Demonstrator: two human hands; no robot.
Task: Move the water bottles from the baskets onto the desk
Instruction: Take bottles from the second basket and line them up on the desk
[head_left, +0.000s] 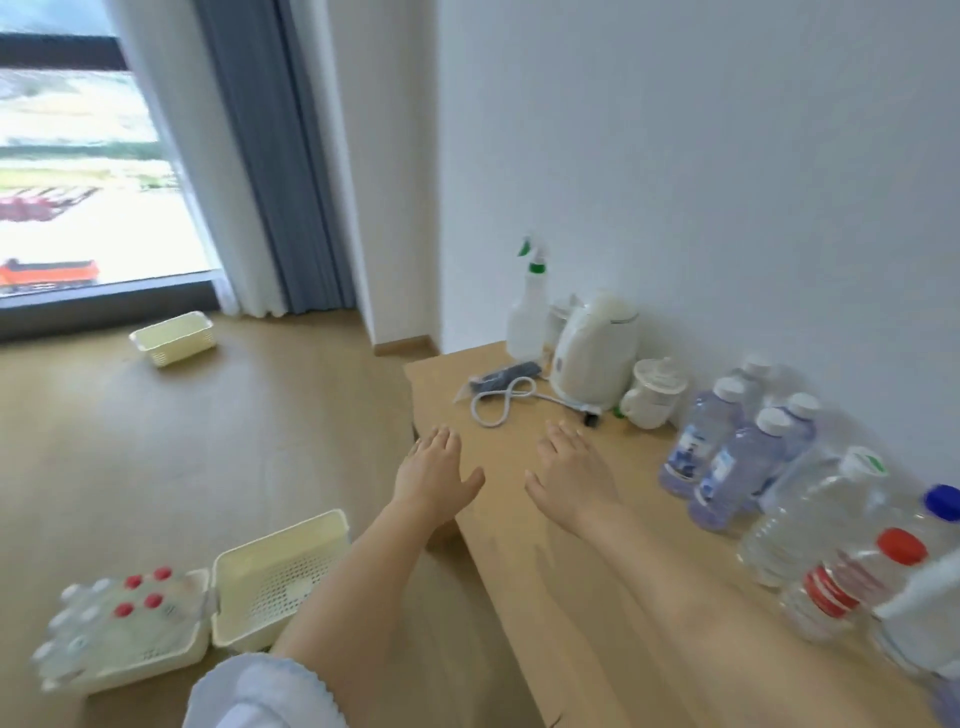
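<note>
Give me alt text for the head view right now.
Both hands, left and right, reach out open and empty over a light wooden desk lined with clear plastic water bottles; a cream plastic basket of bottles sits on the floor.

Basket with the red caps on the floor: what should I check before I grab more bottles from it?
1. Both hands free: ok. The left hand and right hand are open over the desk, holding nothing.
2. Bottles left to move: ok. The full basket on the floor holds red-capped and white-capped bottles.
3. Basket next to it: ok, looks empty.
4. Far basket by the window: cannot tell what is inside.
5. Room on the desk: ok. The front is bare; the moved bottles stand along the wall.
6. Kettle cord out of the way: ok, it lies at the far end.
</note>
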